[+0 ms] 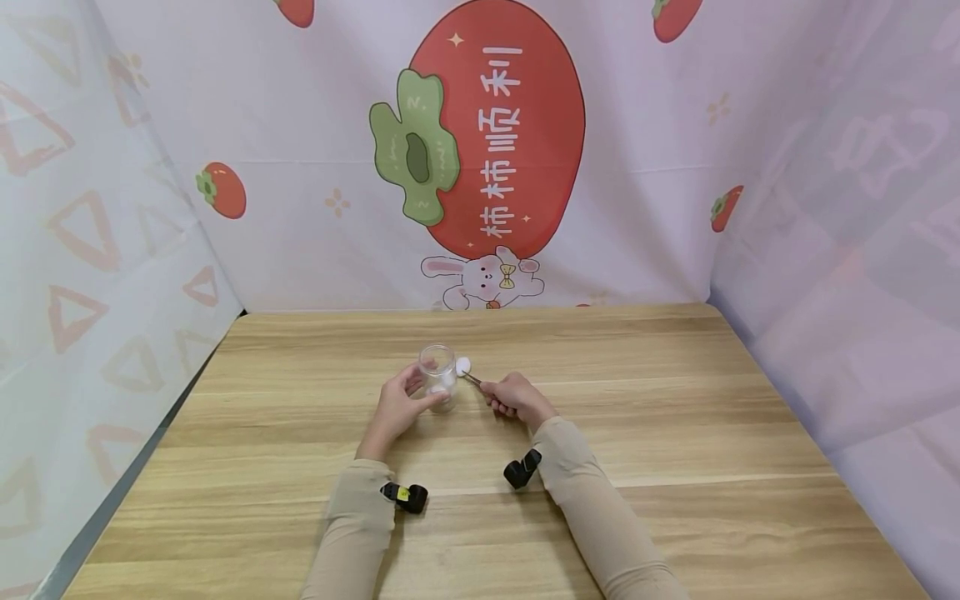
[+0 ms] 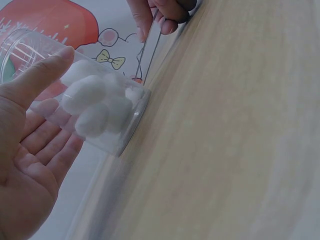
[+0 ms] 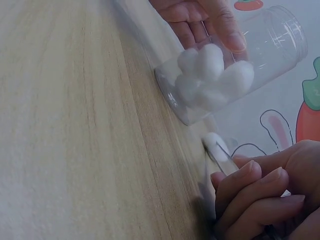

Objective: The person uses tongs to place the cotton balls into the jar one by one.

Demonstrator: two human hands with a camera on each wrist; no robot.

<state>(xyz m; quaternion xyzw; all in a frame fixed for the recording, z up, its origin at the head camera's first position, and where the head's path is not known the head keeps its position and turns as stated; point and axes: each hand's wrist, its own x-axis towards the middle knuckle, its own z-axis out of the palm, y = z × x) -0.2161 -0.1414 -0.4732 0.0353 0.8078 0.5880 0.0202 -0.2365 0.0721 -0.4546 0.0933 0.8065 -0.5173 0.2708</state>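
A clear plastic jar (image 1: 437,375) stands upright on the wooden table (image 1: 675,433) with several white cotton balls (image 2: 95,107) in its bottom. My left hand (image 1: 401,404) holds the jar, thumb on one side and fingers on the other. My right hand (image 1: 513,398) grips metal tweezers (image 1: 472,378) just right of the jar. The tweezer tips pinch one cotton ball (image 1: 462,365) beside the jar's upper wall, outside it. In the right wrist view the tweezers (image 3: 220,156) and their cotton ball (image 3: 214,140) lie close below the jar (image 3: 235,65).
Cloth printed with a large red fruit and a rabbit (image 1: 487,279) walls the table at the back and on both sides. Bare wood spreads all around the hands. A black camera is strapped to each wrist (image 1: 405,496).
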